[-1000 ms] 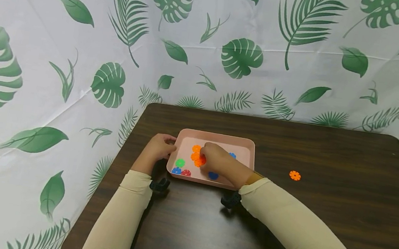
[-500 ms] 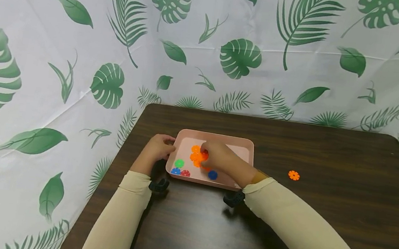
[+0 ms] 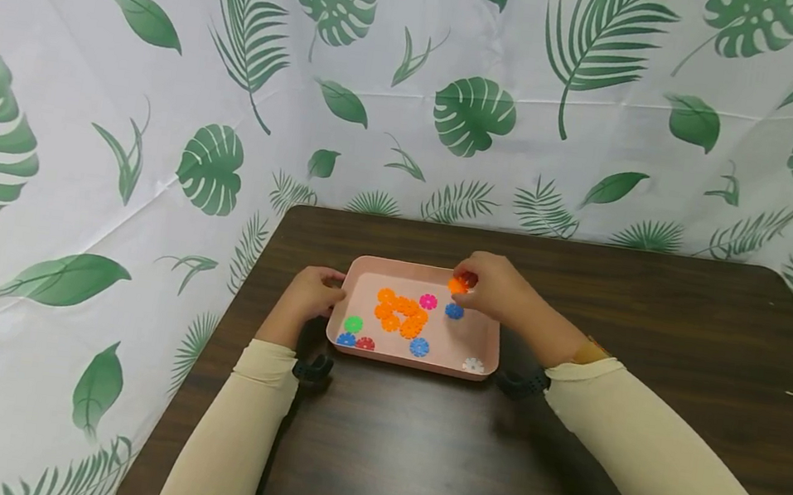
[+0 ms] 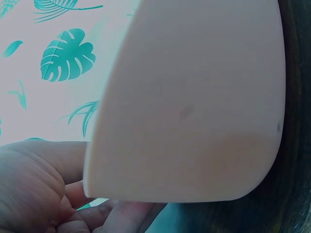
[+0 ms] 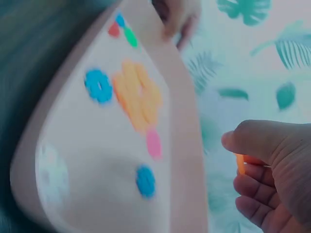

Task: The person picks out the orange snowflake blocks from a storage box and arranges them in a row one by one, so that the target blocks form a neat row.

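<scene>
Orange notched disc [image 3: 458, 287] sits in the right hand [image 3: 495, 284] in the head view, pinched between thumb and fingers by the far rim of one pink tray [image 3: 459, 339]. I'd guess it's light, stiff plastic, hard to break, perhaps a little slippery, and best taken by its toothed edge. Inside the tray I count three blue discs [image 3: 419, 347], one green disc [image 3: 353, 325], one red disc [image 3: 364, 344], one magenta disc [image 3: 428, 302] and one white disc [image 3: 474, 366]; the orange pile [image 3: 411, 329] overlaps too much to count. The left hand [image 3: 311, 296] touches the tray's left end.

From the left wrist, the tray's wall hides some fingertips, so I can't tell gripping from steadying.

From the right wrist, only the pinched disc's edge shows, apart from the tray.
</scene>
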{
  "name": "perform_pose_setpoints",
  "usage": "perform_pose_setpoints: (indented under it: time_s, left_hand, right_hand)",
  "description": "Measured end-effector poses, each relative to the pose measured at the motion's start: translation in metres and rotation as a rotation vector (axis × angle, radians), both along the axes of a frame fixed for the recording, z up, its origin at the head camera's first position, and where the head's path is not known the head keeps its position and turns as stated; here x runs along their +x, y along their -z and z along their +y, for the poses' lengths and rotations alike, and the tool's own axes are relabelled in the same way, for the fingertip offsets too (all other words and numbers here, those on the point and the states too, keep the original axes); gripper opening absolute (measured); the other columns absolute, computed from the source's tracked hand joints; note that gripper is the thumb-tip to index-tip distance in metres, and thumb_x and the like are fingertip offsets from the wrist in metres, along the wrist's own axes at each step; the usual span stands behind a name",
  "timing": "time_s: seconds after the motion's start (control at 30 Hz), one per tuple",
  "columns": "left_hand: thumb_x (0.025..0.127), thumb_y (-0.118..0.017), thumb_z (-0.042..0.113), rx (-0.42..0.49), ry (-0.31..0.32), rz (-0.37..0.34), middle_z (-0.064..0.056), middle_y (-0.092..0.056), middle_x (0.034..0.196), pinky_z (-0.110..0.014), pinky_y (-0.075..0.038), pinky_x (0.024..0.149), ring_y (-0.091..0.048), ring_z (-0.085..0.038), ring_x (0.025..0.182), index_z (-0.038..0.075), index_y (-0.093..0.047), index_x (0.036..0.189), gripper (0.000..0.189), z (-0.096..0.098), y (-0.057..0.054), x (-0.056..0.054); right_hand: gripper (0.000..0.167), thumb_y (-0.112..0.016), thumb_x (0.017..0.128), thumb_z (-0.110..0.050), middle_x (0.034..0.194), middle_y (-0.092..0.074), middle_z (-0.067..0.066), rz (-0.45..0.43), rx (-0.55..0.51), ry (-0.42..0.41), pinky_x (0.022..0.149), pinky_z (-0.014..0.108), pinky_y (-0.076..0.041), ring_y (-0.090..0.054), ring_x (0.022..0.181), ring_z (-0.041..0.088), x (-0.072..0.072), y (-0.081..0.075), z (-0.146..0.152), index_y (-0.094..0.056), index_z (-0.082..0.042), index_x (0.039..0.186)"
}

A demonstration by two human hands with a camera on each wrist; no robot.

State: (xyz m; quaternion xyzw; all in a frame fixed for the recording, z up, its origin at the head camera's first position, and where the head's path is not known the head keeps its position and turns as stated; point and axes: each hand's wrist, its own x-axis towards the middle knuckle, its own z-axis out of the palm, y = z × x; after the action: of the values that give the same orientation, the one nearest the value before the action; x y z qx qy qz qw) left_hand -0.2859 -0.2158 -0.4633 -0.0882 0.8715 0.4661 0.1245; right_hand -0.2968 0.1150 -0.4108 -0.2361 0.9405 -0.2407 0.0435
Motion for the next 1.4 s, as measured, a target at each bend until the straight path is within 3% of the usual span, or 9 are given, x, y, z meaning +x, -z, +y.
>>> perform_pose_setpoints:
  time_s: [0.4, 0.73, 1.03, 1.4]
  left_hand:
    - [0.096, -0.069, 0.011, 0.014, 0.008, 0.002, -0.021, -0.067, 0.119, -0.043, -0.063, 0.080, -0.074, -0.030, 0.090, 0.003, -0.063, 0.139, 0.044, 0.002, -0.002, 0.001]
    - [0.096, -0.069, 0.012, 0.014, 0.013, 0.008, -0.021, -0.067, 0.119, -0.044, -0.063, 0.081, -0.073, -0.031, 0.092, 0.003, -0.063, 0.138, 0.043, 0.000, -0.003, -0.001]
    - [0.097, -0.069, 0.014, -0.007, -0.003, -0.037, -0.020, -0.066, 0.121, -0.043, -0.063, 0.083, -0.073, -0.030, 0.092, 0.004, -0.062, 0.139, 0.044, 0.001, -0.004, 0.002]
    - [0.097, -0.069, 0.012, 0.001, -0.007, -0.028, -0.020, -0.066, 0.120, -0.044, -0.063, 0.084, -0.072, -0.030, 0.094, 0.005, -0.063, 0.138, 0.042, 0.003, -0.004, 0.002]
  right_hand:
    - [0.035, -0.081, 0.086, -0.016, 0.103, -0.066, 0.015, 0.010, 0.020, 0.110, 0.082, 0.049, -0.054, -0.061, 0.092, 0.030, 0.007, -0.001, 0.121, -0.072, 0.003, 0.114]
    - [0.039, -0.080, 0.089, -0.020, 0.101, -0.067, 0.017, -0.057, 0.099, 0.192, 0.078, 0.052, -0.055, -0.062, 0.090, 0.031, 0.028, 0.020, 0.201, -0.069, 0.007, 0.114]
    - [0.034, -0.081, 0.087, -0.019, 0.096, -0.068, 0.013, -0.118, 0.100, 0.217, 0.075, 0.050, -0.056, -0.063, 0.087, 0.028, 0.044, 0.050, 0.226, -0.071, 0.005, 0.108]
    - [0.034, -0.082, 0.086, -0.020, 0.094, -0.067, 0.012, -0.122, 0.090, 0.203, 0.073, 0.047, -0.055, -0.062, 0.084, 0.026, 0.045, 0.057, 0.222, -0.072, 0.006, 0.106]
